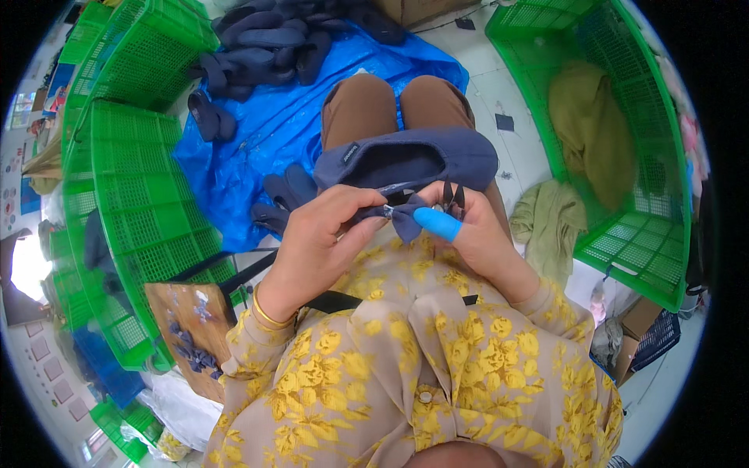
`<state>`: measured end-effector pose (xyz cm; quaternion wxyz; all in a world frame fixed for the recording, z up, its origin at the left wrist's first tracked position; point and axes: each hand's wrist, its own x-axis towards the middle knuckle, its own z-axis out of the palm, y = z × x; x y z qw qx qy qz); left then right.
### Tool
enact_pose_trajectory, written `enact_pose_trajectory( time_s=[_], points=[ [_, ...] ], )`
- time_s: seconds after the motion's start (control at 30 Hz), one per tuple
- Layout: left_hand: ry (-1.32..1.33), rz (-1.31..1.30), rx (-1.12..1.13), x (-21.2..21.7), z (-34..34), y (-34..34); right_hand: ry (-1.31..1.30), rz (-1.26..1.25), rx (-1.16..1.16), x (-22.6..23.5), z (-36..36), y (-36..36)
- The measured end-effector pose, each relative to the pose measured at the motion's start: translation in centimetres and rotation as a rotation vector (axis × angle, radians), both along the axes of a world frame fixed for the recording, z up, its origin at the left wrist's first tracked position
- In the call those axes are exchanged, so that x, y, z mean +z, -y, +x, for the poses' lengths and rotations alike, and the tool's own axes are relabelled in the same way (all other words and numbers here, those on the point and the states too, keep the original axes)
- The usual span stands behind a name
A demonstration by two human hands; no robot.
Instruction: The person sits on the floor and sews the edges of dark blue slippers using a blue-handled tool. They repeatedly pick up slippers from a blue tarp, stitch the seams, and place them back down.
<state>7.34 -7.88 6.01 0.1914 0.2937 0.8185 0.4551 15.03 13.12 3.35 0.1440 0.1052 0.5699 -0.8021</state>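
Note:
A navy cloth slipper (466, 154) lies sideways across my knees, its opening toward me. Just on the near side of it, both hands meet at a small navy fabric bow (405, 221). My left hand (316, 242) pinches the bow's left end between thumb and forefinger, near a small pale shiny spot. My right hand (476, 234) grips the bow's right side, its thumb wearing a blue finger cover. Dark pointed blades, apparently thread snips (453, 195), stick out from among the right fingers; their handle is hidden.
Many navy slippers (269, 47) are piled on a blue sheet (257, 129) beyond my knees. Green plastic crates (148, 203) stand at left, another crate (636, 261) with olive cloth (593, 125) at right. Navy scraps (191, 351) lie on a wooden board (168, 300) by my left elbow.

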Motion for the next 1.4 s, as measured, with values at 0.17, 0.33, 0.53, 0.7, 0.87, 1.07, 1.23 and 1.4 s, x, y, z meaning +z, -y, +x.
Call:
enact_pose_trajectory(
  time_s=[0.17,0.33,0.53,0.7,0.87,1.07,1.23,1.4],
  points=[
    [0.014,0.044,0.055,-0.2,-0.1,0.4,-0.264,0.412,-0.081,0.4,-0.2,-0.3],
    [0.01,0.012,0.002,-0.1,0.1,0.4,-0.349,0.603,0.165,2.9,0.0,-1.5],
    [-0.046,0.079,-0.055,-0.8,0.0,0.4,-0.537,0.721,0.202,1.0,0.3,-1.9],
    [-0.019,0.074,-0.087,-0.8,0.1,0.6,-0.532,0.737,0.24,0.8,0.5,-2.2],
    [-0.049,0.073,-0.123,-1.0,0.0,0.4,-0.561,0.774,0.276,1.1,0.4,-2.3],
    [-0.065,0.057,-0.145,-0.9,0.0,0.3,-0.553,0.764,0.299,1.1,0.5,-2.4],
    [-0.034,0.061,-0.147,-1.2,0.2,0.2,-0.54,0.735,0.322,1.1,0.3,-2.3],
    [0.122,0.118,-0.124,-1.3,0.5,0.4,-0.497,0.588,0.312,0.3,0.3,-2.1]
  ],
)
